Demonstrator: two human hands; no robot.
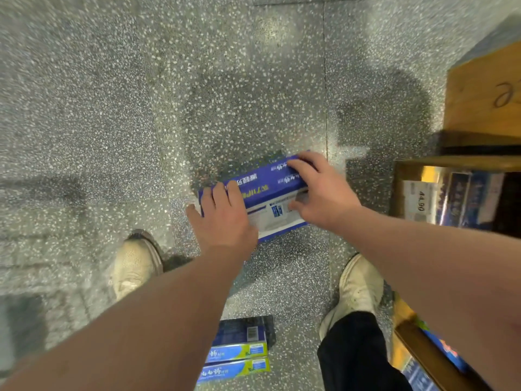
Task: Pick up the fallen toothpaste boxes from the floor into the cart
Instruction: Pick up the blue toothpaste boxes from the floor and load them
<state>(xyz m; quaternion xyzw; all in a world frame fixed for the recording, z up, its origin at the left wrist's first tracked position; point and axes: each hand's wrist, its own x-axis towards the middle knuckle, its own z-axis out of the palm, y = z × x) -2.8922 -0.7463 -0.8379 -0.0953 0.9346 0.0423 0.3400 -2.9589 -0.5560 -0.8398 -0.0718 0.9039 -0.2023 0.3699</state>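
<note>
A blue and white toothpaste box (262, 196) lies on the speckled floor in the middle of the head view. My left hand (222, 215) grips its left end, fingers curled over the top edge. My right hand (318, 190) grips its right end, fingers over the far edge and thumb on the near face. Near the bottom edge, between my feet, lie more toothpaste boxes (239, 354), blue with green and yellow. No cart is in view.
A wooden shelf unit (479, 103) stands at the right, with boxed goods and a price tag (420, 201) on a lower shelf. My two pale shoes (135, 266) stand on the grey terrazzo floor (112, 108), which stretches away to the left and ahead.
</note>
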